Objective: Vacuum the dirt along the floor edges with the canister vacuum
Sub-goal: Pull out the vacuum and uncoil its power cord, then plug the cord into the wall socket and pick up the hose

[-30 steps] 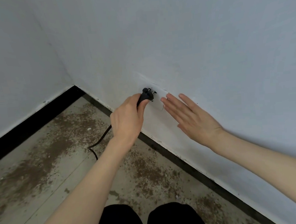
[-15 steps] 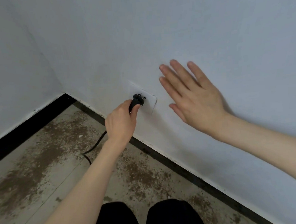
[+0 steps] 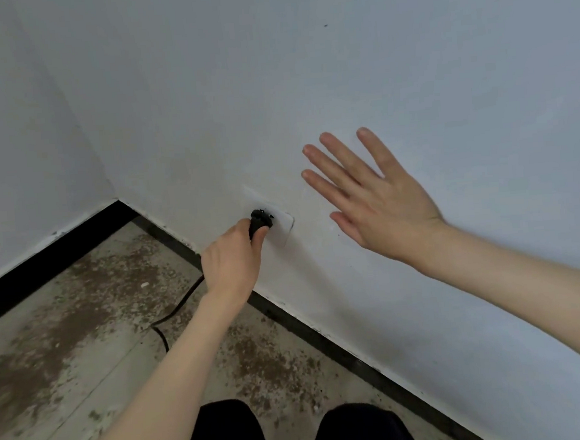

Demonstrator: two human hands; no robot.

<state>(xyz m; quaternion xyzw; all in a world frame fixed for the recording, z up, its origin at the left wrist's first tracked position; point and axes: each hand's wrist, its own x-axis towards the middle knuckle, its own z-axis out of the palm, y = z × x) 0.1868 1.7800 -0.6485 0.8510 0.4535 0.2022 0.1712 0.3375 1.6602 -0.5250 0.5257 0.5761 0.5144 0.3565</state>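
My left hand (image 3: pixel 231 258) grips a black power plug (image 3: pixel 259 220) and holds it at a white wall socket (image 3: pixel 280 225) low on the wall. The plug's black cord (image 3: pixel 175 313) trails down from under my hand and curls on the floor. My right hand (image 3: pixel 372 193) is spread with straight fingers against the white wall, to the right of and above the socket. Brown dirt (image 3: pixel 121 276) lies along the floor edges by the black skirting (image 3: pixel 54 260). The canister vacuum itself is out of view.
Two white walls meet in a corner (image 3: pixel 117 197) at the left. More dirt (image 3: pixel 274 365) lies beside the right skirting (image 3: pixel 346 353). My dark-clad knees (image 3: pixel 227 430) show at the bottom edge.
My left hand has kept the plug at the socket. My right hand rose from beside the socket to a spot higher and further right on the wall.
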